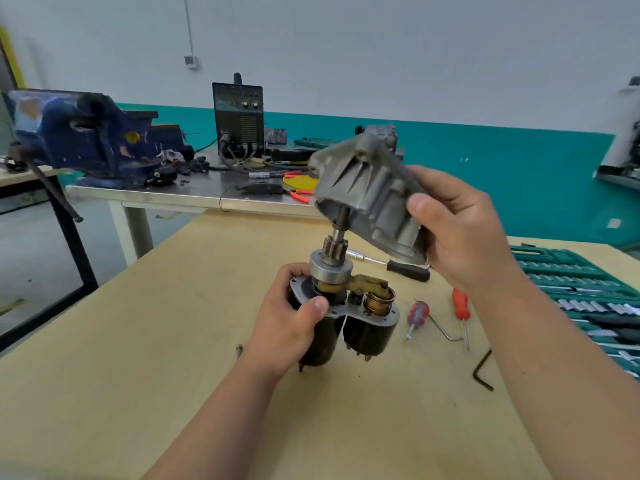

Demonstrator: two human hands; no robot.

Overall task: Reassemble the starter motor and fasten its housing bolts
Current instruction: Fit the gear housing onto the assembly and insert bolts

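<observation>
Left hand [294, 317] grips the motor body [322, 341] mid-bench, right hand [460, 230] clutches the nose housing [367, 188] tilted over the shaft [341, 220] — level it, then seat.

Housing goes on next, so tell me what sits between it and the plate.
Nothing loose; the shaft tip is inside the housing. Only the thumb of the left hand lies on the plate rim, where the housing seats.

Housing [367, 192]: dull grey cast metal. Motor body [367, 332]: glossy black. Table [138, 341]: seemingly matt wood.
</observation>
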